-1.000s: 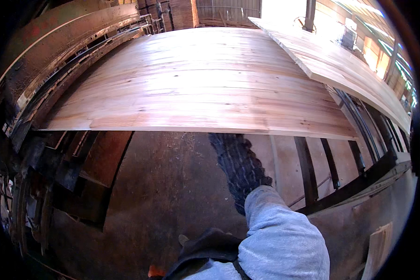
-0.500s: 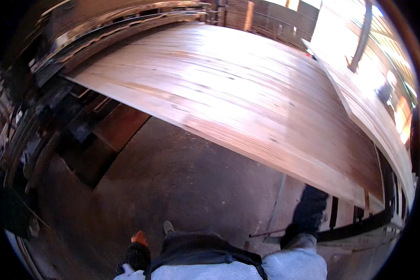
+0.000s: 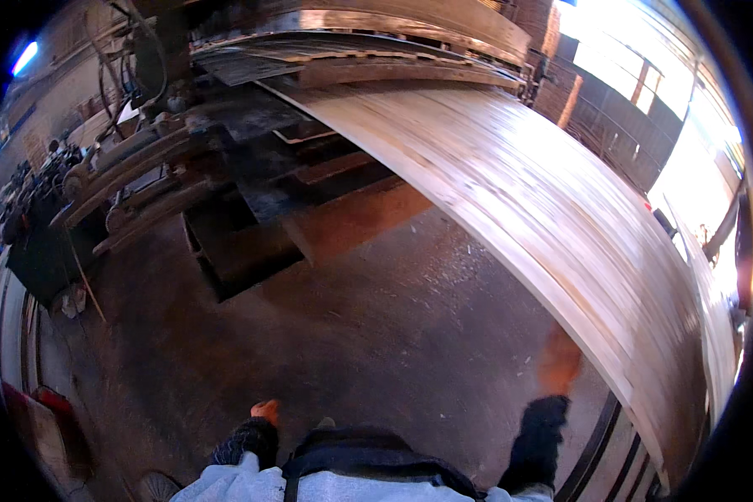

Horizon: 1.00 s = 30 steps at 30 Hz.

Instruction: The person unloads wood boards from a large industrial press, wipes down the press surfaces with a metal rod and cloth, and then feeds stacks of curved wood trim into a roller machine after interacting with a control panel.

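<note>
A large pale wooden sheet (image 3: 552,217) sweeps from the upper middle down along the right side, blurred by motion. My right hand (image 3: 558,366), in a dark glove with an orange palm, is raised just left of the sheet's near edge. It is blurred, and nothing shows in it. My left hand (image 3: 263,414) hangs low by my body, also gloved, and only its orange tip and dark cuff are visible. My grey sleeves and a dark strap run along the lower edge.
A dark concrete floor (image 3: 376,335) spreads in front of me. An orange-brown plate and a dark frame (image 3: 326,226) lie on it ahead. Rollers and machinery (image 3: 134,184) stand to the left. Stacked sheets (image 3: 376,33) are at the back, and bright openings (image 3: 686,109) at the right.
The view has swung left, so the sheet went from straight ahead to the right side. My right hand drew back from the sheet's edge. My left hand came into view.
</note>
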Each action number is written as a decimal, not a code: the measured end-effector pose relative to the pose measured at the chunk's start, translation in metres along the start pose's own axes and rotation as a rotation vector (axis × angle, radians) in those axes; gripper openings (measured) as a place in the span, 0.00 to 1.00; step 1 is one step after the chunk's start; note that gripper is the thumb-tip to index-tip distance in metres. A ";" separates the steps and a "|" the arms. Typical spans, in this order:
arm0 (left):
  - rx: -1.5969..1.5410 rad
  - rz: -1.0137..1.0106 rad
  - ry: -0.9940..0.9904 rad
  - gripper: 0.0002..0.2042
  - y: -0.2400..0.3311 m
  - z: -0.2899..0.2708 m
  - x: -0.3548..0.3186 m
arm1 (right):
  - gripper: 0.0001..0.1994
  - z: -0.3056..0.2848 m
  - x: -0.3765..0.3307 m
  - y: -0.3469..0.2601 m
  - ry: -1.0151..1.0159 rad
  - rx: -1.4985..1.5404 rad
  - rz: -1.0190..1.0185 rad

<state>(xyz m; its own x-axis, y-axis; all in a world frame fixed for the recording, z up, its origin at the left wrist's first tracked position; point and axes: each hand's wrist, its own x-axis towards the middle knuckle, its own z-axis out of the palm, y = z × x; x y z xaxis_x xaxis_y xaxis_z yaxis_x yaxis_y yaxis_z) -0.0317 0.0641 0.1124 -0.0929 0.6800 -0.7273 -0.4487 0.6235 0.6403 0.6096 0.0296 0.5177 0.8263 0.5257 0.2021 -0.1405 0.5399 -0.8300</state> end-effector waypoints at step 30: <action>-0.064 0.186 0.213 0.08 -0.026 -0.071 -0.104 | 0.22 0.368 -0.033 0.013 -0.822 -1.801 -1.349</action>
<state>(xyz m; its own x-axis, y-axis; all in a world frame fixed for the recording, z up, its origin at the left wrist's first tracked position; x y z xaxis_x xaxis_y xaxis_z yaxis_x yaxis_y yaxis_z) -0.0732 -0.0504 0.1537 -0.3606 0.6799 -0.6385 -0.4610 0.4652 0.7557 0.3799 0.2612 0.6920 -0.3332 0.8002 0.4986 0.8557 0.0347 0.5163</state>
